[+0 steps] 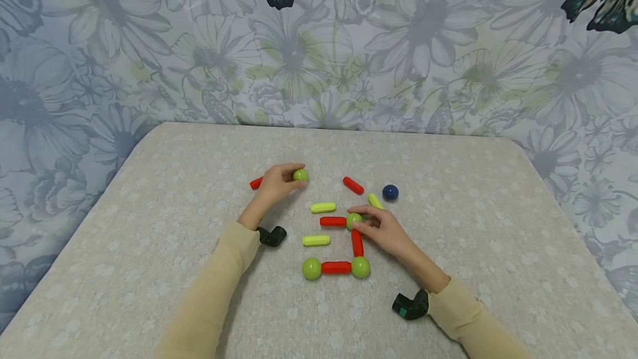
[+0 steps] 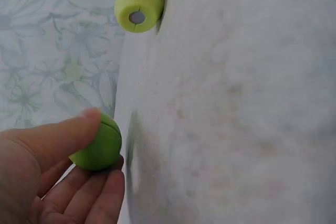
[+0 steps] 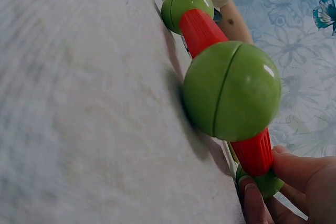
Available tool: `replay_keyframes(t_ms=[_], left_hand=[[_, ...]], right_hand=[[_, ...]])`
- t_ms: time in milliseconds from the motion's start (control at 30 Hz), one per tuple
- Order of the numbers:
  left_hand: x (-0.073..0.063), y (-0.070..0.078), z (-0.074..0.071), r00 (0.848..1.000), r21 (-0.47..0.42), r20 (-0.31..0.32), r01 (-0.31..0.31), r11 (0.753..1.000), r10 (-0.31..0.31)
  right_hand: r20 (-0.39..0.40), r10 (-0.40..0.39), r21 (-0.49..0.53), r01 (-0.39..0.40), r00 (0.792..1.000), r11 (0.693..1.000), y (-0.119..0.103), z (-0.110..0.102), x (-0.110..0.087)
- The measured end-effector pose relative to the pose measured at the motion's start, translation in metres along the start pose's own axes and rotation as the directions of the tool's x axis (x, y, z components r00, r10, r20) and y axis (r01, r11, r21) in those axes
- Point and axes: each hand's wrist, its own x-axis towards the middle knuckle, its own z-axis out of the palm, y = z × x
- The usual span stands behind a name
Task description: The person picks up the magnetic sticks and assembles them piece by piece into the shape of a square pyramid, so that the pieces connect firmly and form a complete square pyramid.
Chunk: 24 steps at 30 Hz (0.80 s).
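Between its thumb and fingers, my left hand (image 1: pixel 279 181) pinches a green ball (image 1: pixel 301 175) at the far side of the table; the left wrist view shows the same ball (image 2: pixel 100 145) with a seam round it. My right hand (image 1: pixel 381 229) grips another green ball (image 1: pixel 354 220), which joins two red rods. One red rod (image 1: pixel 333 221) points left from it. The other red rod (image 1: pixel 357 242) runs down to a corner green ball (image 1: pixel 361 267). From that corner a third red rod (image 1: pixel 336 267) leads to an end green ball (image 1: pixel 312 268).
Two yellow-green rods (image 1: pixel 323 208) lie left of the joined pieces, and another yellow-green rod (image 1: pixel 375 200) is partly behind my right hand. A loose red rod (image 1: pixel 353 185) and a dark blue ball (image 1: pixel 390 192) lie farther back. Another red rod (image 1: pixel 256 183) shows beside my left hand.
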Motion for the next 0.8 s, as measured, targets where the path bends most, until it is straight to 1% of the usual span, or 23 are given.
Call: replay_keyframes(t_ms=[100,300,400,467,633,733,800], left_hand=[[-0.011,0.003,-0.002,1.000,-0.036,0.019,-0.002,0.999,0.003],[-0.043,0.011,-0.006,0.996,-0.121,0.083,-0.005,0.993,0.015],[-0.056,0.011,-0.006,0.994,-0.151,0.104,-0.026,0.988,0.042],[-0.064,0.011,-0.006,0.990,-0.148,0.122,-0.047,0.988,0.065],[-0.075,0.007,-0.001,0.980,-0.141,0.172,-0.077,0.987,0.101],[-0.077,0.006,0.003,0.976,-0.144,0.185,-0.087,0.986,0.113],[-0.078,0.005,0.006,0.976,-0.148,0.185,-0.085,0.985,0.112]], right_hand=[[-0.003,0.002,-0.002,-0.002,1.000,1.000,0.000,0.000,0.000],[-0.007,0.003,-0.009,-0.003,1.000,1.000,0.000,0.000,0.000],[-0.004,0.011,-0.007,-0.011,1.000,1.000,0.000,0.000,0.001],[0.000,0.011,-0.007,-0.011,1.000,1.000,-0.001,0.000,0.001],[0.003,0.006,-0.010,-0.006,1.000,1.000,-0.002,-0.001,0.000],[0.002,0.010,-0.014,-0.010,1.000,1.000,-0.001,-0.001,0.000],[0.002,0.011,-0.011,-0.011,1.000,1.000,-0.001,-0.001,0.000]])
